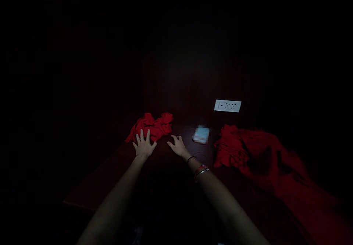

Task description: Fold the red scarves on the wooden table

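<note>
A crumpled red cloth [158, 127] lies at the back left of a dark wooden table [96, 178]. My left hand [143, 148] is spread at the cloth's near edge, fingers apart; whether it presses on the fabric I cannot tell. Just right of that cloth, my right hand [178, 147] reaches over the tabletop, its fingers slightly bent and apart, holding nothing. A pale blue, pixelated item [202, 134] lies a short way right of my right hand; its kind is blurred out.
A larger red cloth [261, 156] is bunched on the right and trails toward the lower right corner. On the dark wall behind sits a white socket panel [227, 106]. The surroundings are very dark, so most edges are hidden.
</note>
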Motion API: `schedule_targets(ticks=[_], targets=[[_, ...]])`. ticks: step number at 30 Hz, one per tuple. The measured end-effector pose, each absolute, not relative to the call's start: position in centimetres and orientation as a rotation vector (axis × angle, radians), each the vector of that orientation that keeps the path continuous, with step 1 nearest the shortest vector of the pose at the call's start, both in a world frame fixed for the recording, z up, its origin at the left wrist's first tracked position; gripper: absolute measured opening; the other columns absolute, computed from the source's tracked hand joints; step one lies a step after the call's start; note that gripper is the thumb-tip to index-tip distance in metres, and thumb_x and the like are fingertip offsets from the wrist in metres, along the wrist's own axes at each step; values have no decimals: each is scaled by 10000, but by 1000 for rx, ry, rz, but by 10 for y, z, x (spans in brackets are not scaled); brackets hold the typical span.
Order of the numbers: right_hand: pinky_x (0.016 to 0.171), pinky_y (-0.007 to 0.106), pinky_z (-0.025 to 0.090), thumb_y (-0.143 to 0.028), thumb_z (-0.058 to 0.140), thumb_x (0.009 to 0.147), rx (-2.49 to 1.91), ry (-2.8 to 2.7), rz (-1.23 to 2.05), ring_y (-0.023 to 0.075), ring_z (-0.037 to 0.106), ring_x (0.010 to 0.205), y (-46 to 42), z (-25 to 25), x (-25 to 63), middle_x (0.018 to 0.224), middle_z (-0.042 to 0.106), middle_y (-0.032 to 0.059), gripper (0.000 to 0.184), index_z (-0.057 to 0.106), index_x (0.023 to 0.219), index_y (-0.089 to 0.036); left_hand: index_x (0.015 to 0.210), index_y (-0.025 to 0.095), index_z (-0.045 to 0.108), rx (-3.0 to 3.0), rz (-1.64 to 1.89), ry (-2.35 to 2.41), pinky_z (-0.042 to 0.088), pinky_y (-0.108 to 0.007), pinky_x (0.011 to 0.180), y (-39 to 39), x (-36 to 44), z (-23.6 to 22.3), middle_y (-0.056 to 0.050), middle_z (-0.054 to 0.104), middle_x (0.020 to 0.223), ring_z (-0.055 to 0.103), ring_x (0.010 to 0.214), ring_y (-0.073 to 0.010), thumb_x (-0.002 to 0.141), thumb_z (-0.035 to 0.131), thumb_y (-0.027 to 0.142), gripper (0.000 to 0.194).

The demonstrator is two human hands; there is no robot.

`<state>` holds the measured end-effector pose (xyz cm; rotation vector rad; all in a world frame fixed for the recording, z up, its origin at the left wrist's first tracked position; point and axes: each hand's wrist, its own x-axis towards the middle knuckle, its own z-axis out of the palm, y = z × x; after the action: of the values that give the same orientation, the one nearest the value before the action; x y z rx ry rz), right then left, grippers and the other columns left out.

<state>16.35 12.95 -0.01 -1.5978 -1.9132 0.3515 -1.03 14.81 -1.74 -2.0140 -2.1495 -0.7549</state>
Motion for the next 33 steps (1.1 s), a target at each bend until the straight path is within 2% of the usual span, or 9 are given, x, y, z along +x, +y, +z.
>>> schedule_targets(ticks=[5,8,11,16,19,24,26,29,33], targets=[[923,292,273,-313,393,793,-1648,-2016,-82,161,378,1081,66,60,247,1169,413,88,354,507,1091,-161,1316,240,151,-2074,-750,-2017,147,-559,920,114,7,-14,-98,22,1387,26,1235,-333,754,363,505,657],[902,491,203,-348,426,766,-1937,-1744,-284,294,271,1151,35,90,312,1238,330,150,441,439,1162,-154,1314,230,167,-2152,-786,-1888,162,-541,927,95,33,-12,-101,48,1384,44,1238,-320,764,362,486,637],[855,542,204,-445,507,693,-2344,-1545,-288,358,288,1131,19,88,354,1223,354,190,610,367,1214,-159,1311,228,178,-2247,-822,-1748,183,-509,937,81,68,-11,-94,90,1380,73,1240,-299,772,377,447,615],[801,397,328,-241,401,782,-2377,-1778,-248,244,523,920,20,53,346,962,576,150,281,533,1000,-123,1303,216,200,-2434,-899,-1541,219,-441,948,79,118,-12,-91,131,1371,97,1242,-266,779,395,397,588],[776,336,353,-173,318,809,-2227,-1847,-342,207,557,845,22,43,321,891,602,143,279,556,936,-104,1306,199,183,-2584,-995,-1455,239,-416,948,87,129,-11,-99,166,1360,131,1238,-242,788,380,403,590],[823,235,337,-311,321,839,-1555,-2282,-251,145,502,945,12,44,295,1031,565,64,333,489,1088,-165,1311,145,146,-2893,-1285,-1157,257,-298,964,92,124,-5,-100,258,1330,253,1204,-164,820,322,383,574],[887,270,285,-374,307,840,-1481,-2287,-287,154,468,987,8,47,292,1063,546,62,379,466,1123,-181,1292,155,208,-3023,-1352,-1083,325,-258,915,90,123,-2,-77,389,1257,385,1120,-146,821,325,367,529],[940,369,199,-438,285,828,-1620,-2117,-412,197,424,1027,4,53,298,1092,517,94,440,440,1151,-183,1106,172,471,-3075,-1350,-1141,418,-237,782,87,127,2,-30,587,989,542,885,-140,799,373,354,370],[885,473,219,-508,334,782,-2008,-1961,-393,269,406,1040,1,55,322,1110,487,152,523,422,1164,-161,866,171,577,-2782,-1496,-1296,421,-247,752,98,116,11,-24,611,874,550,809,-139,790,378,300,249]])
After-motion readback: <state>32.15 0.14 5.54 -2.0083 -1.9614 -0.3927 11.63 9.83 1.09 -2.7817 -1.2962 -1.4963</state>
